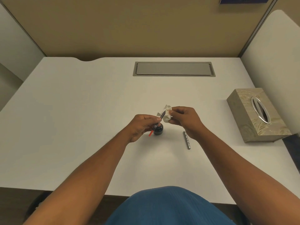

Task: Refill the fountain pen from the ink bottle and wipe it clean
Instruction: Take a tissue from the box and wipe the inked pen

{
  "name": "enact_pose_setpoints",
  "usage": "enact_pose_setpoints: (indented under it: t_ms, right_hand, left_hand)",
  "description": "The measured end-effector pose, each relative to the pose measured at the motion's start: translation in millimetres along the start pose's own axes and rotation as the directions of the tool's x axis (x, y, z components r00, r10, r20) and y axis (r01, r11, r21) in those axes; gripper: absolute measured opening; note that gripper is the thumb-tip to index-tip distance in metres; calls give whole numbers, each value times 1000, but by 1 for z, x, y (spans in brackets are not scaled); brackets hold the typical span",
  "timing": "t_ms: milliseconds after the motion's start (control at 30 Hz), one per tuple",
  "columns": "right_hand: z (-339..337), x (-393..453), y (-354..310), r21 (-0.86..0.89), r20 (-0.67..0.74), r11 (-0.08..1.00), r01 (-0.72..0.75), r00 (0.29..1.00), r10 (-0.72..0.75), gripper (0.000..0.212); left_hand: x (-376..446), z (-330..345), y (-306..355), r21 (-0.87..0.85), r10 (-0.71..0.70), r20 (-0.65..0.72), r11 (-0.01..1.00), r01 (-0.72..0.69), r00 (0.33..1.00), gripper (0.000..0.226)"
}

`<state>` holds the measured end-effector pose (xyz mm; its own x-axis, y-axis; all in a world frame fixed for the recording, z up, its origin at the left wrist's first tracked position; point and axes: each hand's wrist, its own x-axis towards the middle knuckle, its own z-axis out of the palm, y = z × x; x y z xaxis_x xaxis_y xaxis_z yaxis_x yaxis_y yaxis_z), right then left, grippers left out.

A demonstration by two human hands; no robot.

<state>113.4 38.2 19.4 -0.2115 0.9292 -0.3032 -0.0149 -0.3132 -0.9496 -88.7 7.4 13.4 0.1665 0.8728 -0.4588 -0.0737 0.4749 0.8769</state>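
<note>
My left hand pinches the fountain pen's inner section, a dark part with a red converter end pointing down-left and the nib pointing up-right. The nib tip touches a crumpled white tissue that my right hand grips. Just below the pen, a dark ink bottle stands on the white desk, partly hidden by my left hand. The silver pen barrel lies on the desk under my right wrist.
A beige patterned tissue box sits at the right edge of the desk. A grey cable hatch is set in the desk at the back. Partition walls enclose the desk at the back and both sides.
</note>
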Motion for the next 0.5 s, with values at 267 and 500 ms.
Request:
enact_pose_setpoints:
  t_ms: [267, 500]
  right_hand:
    - [-11, -2, 0, 210, 280, 973, -98, 959, 36, 35]
    - [-6, -1, 1, 55, 158, 998, -27, 987, 18, 24]
  left_hand:
    - [0, 0, 5, 7, 9, 2, 1000, -9, 1000, 10]
    - [1, 0, 5, 61, 0, 41, 998, -2, 999, 15]
